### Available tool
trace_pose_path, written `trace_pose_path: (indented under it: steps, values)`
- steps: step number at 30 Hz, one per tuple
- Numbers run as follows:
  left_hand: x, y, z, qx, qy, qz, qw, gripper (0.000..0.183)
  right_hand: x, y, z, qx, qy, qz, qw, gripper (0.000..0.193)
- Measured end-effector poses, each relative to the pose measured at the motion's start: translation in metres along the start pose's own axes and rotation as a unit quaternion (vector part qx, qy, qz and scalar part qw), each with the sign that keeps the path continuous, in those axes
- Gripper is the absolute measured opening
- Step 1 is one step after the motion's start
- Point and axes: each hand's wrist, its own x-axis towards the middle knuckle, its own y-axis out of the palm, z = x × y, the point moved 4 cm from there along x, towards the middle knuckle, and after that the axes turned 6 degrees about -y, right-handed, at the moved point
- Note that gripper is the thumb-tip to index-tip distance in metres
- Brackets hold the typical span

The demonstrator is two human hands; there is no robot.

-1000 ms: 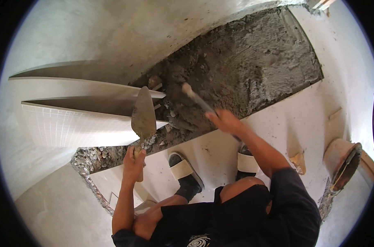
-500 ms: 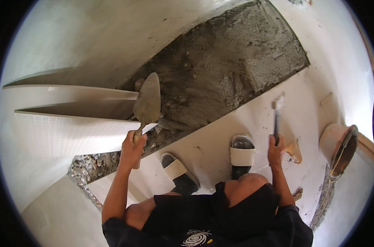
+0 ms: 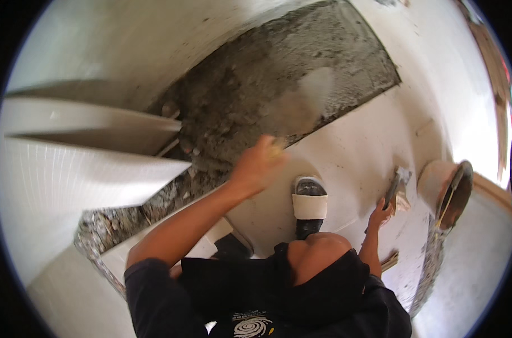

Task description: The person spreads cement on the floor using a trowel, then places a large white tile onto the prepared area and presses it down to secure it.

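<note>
My left hand [image 3: 258, 168] is closed around the handle of a pointed trowel [image 3: 294, 111]. The trowel's blade is smeared by motion and hangs over the right edge of a wet grey mortar bed [image 3: 227, 84]. Down at the right, my right hand [image 3: 382, 214] grips what looks like a hammer [image 3: 392, 192], dark-handled with a whitish metal head. The hammer's head lies close to a tan, wedge-like piece [image 3: 402, 203] on the pale tiled floor [image 3: 351, 146].
Two large tiles [image 3: 92, 172] lean at the left, over rubble [image 3: 118, 228]. A mortar-stained bucket [image 3: 436, 180] lies tilted at the right. My sandalled foot [image 3: 310, 205] stands on the floor tiles. Wood scraps [image 3: 390, 261] lie near my right forearm.
My left hand has swung the trowel rightward, away from the leaning tiles and across the mortar. My right hand has lowered the hammer toward the tan piece. The view has shifted slightly.
</note>
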Motion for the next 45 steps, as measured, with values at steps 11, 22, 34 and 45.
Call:
trace_pose_path:
  steps: [11, 22, 34, 45]
  values:
    - [-0.006, 0.148, -0.025, -0.189, 0.007, -0.039, 0.981, 0.053, 0.001, -0.024, 0.134, 0.183, -0.108, 0.168, 0.963, 0.045]
    - [-0.036, 0.123, 0.015, -0.148, 0.072, 0.017, 0.986, 0.073, -0.044, -0.038, 0.369, 0.162, -0.374, 0.456, 0.791, 0.03]
    - [-0.244, -0.081, 0.207, 0.127, -0.244, 0.038, 0.961, 0.065, -0.1, 0.028, 0.495, -0.286, -0.767, 0.311, 0.482, 0.034]
    - [-0.216, -0.062, 0.244, -0.029, -0.192, -0.061, 0.979, 0.055, -0.058, 0.017, 0.545, -0.292, -0.635, 0.36, 0.618, 0.043]
